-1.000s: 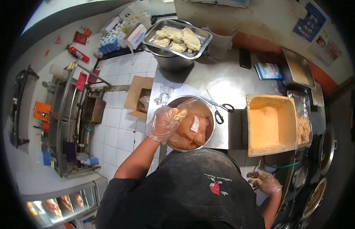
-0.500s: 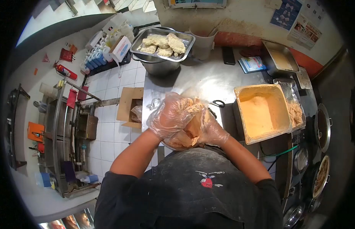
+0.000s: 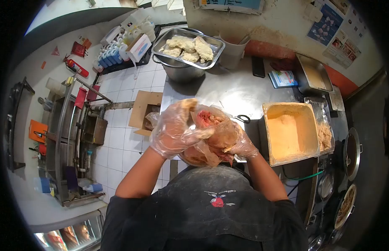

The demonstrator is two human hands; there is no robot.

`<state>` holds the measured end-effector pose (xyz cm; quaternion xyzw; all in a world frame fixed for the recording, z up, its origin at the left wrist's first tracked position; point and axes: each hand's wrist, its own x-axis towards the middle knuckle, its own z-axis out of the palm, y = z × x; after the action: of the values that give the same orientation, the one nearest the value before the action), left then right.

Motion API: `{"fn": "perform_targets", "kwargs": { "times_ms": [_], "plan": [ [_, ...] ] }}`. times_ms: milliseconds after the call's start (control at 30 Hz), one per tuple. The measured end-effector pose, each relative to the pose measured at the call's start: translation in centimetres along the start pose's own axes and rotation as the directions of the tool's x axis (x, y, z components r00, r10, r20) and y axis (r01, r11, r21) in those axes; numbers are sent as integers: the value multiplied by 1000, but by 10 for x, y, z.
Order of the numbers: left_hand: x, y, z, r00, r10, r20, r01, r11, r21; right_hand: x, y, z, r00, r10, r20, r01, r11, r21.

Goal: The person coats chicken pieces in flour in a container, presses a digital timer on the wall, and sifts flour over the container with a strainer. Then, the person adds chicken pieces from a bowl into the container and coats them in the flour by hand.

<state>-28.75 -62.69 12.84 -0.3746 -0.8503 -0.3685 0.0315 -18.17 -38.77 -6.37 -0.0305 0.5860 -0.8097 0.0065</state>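
Note:
My left hand [image 3: 169, 129], in a clear plastic glove with orange-tan batter on its fingertips, is raised beside the bag with thumb and fingers apart. It holds nothing. My right hand [image 3: 244, 144], gloved too, grips the side of a clear plastic bag [image 3: 213, 155] in front of my apron. Raw reddish meat [image 3: 208, 119] shows in the bag's mouth, and batter smears the plastic. How much the bag contains is hidden. Black-handled scissors [image 3: 244, 119] lie on the steel table just beyond my right hand.
A deep pan of orange powder [image 3: 286, 138] stands to the right. A steel tray of breaded pieces [image 3: 190, 49] rests on a pot [image 3: 182, 73] at the back left. A phone [image 3: 258, 67] lies near the wall. Below the table's left edge is an open cardboard box [image 3: 145, 109].
My left hand has pulled away from the bag to the left and its fingers have spread. The bag's mouth now shows the red meat. My right hand keeps its grip.

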Motion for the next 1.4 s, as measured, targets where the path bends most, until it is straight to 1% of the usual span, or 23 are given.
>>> {"fn": "perform_targets", "kwargs": {
  "times_ms": [33, 67, 100, 200, 267, 367, 467, 567, 600, 700, 767, 833, 867, 900, 933, 967, 1000, 1100, 1167, 1200, 1300, 1367, 1400],
  "plan": [
    [-7, -9, 8, 993, -95, 71, 108, 973, -206, -2, 2, -3, 1000, 5, -21, -4, 997, 75],
    [-18, -21, 19, 971, -174, 162, 226, 891, -394, -5, -5, 1, 991, 117, -60, -113, 991, 79],
    [-31, -35, 32, 936, -233, 265, 345, 760, -551, -7, -9, 3, 988, 134, -75, -128, 989, 81],
    [-59, -80, 61, 820, -358, 446, 550, 709, -442, -8, -15, 4, 981, 167, -97, -159, 983, 88],
    [-64, -86, 70, 774, -425, 470, 600, 729, -329, -7, -14, -2, 980, 183, -75, -176, 980, 94],
    [-47, -48, 41, 690, -634, 350, 607, 769, 198, -9, -20, -4, 991, 113, -72, -110, 993, 48],
    [-42, -21, 35, 831, -389, 398, 514, 809, -284, -11, -44, 4, 995, 50, -89, -48, 998, 30],
    [-41, -1, 41, 943, -141, 303, 322, 629, -708, -14, -89, 26, 993, -50, -107, 58, 996, 64],
    [-40, 3, 49, 933, -58, 354, 313, 615, -724, -17, -96, 26, 989, -108, -98, 112, 993, 41],
    [-39, 19, 77, 955, 234, 183, -92, 818, -568, -35, -113, 17, 978, -167, -126, 141, 971, -191],
    [-32, 34, 98, 953, 213, 214, -51, 811, -582, -45, -128, 15, 968, -100, -229, 81, 992, -92],
    [-20, 62, 107, 963, 233, 137, -148, 877, -457, -64, -152, 8, 950, -86, -300, 90, 996, 0],
    [-12, 73, 120, 939, 341, 43, -305, 883, -356, -77, -161, -6, 938, -125, -322, 80, 985, -150],
    [-6, 93, 131, 967, 227, 115, -109, 776, -621, -90, -170, -20, 924, -165, -344, 60, 954, -295],
    [1, 120, 140, 966, 134, 222, 106, 577, -809, -104, -179, -31, 902, -88, -423, 27, 989, -148],
    [7, 143, 153, 933, 71, 352, 315, 309, -897, -119, -187, -44, 874, 4, -486, 0, 1000, 7],
    [7, 153, 183, 945, 49, 323, 282, 376, -882, -141, -192, -67, 887, 19, -461, -39, 999, -33],
    [4, 189, 245, 847, -10, 531, 530, 93, -843, -195, -221, -106, 885, 112, -452, -193, 972, -136],
    [3, 206, 275, 822, -1, 570, 540, 321, -778, -218, -251, -109, 855, 224, -468, -309, 945, -112],
    [8, 214, 279, 787, 18, 616, 556, 410, -723, -227, -254, -123, 874, 194, -446, -323, 918, -232],
    [5, 238, 311, 703, -18, 711, 699, 205, -685, -238, -270, -150, 897, 239, -372, -422, 716, -556],
    [-5, 229, 347, 719, -119, 685, 695, 152, -703, -235, -272, -158, 963, 106, -248, -269, 448, -853],
    [-5, 232, 352, 711, -159, 685, 703, 126, -700, -230, -274, -163, 982, 75, -176, -190, 504, -842]
  ]
}}
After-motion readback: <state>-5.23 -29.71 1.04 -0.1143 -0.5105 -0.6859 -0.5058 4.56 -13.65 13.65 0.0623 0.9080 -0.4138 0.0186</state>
